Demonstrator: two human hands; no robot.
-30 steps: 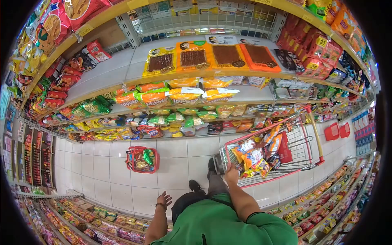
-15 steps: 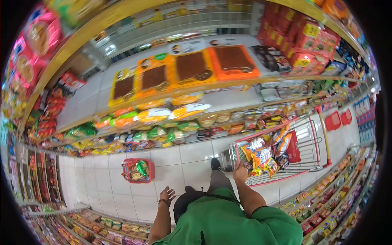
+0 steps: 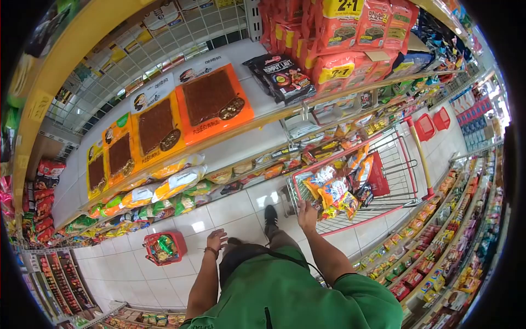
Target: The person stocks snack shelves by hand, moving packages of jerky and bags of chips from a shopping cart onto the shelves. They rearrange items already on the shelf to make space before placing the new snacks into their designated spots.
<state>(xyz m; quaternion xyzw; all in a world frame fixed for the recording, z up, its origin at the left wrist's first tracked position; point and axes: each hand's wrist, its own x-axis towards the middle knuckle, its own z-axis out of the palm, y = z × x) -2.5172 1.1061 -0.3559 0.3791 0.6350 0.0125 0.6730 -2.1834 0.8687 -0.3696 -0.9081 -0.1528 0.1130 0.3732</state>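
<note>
My right hand (image 3: pixel 308 215) is closed on the near left corner of the shopping cart (image 3: pixel 350 223), whose wire basket holds several snack bags (image 3: pixel 335 189). My left hand (image 3: pixel 217 239) hangs over the floor with its fingers apart and nothing in it, a band on its wrist. To its left, a red basket (image 3: pixel 179 249) filled with packets stands on the tiles. Ahead, the shelf (image 3: pixel 235 156) bears orange and yellow packs (image 3: pixel 211 98) lying flat and a black packet (image 3: pixel 282 78).
Red packs (image 3: pixel 342 33) are stacked at the upper right of the shelf. Lower shelves hold many snack bags. Two red baskets (image 3: pixel 424 127) stand beyond the cart handle. More stocked shelves (image 3: pixel 438 241) run behind on the right and at the lower left.
The view has turned, so the shelf packs appear larger and further left. My left hand has moved slightly up and left in view, and my right hand remains on the cart.
</note>
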